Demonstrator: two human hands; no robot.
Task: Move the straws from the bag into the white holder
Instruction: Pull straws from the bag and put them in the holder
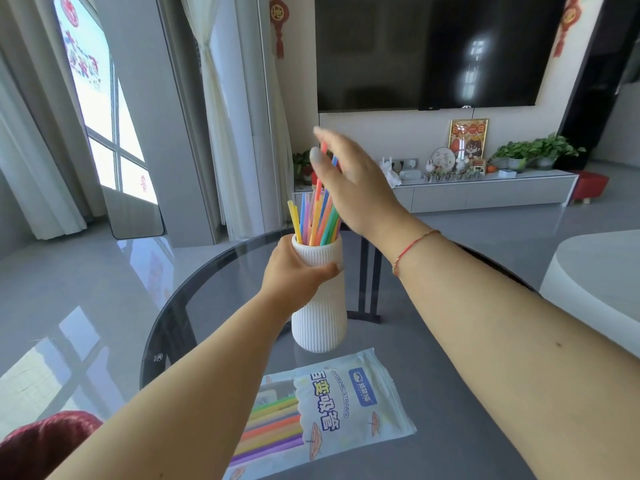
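A ribbed white holder (320, 317) stands upright on the round glass table (433, 341). My left hand (294, 271) is wrapped around its upper part. Several coloured straws (317, 220) stick out of its mouth, fanned and leaning right. My right hand (349, 181) hovers above and behind them with fingers spread; a red straw and a blue one show between the thumb and palm, and I cannot tell whether the hand grips them. The straw bag (322, 407) lies flat on the table near me, with several coloured straws (273, 431) still inside.
The table's dark rim (180, 296) curves on the left, above a glossy grey floor. A white rounded seat (599, 282) sits at the right. A red cushion (41, 445) is at the bottom left. A TV and a low cabinet stand far behind.
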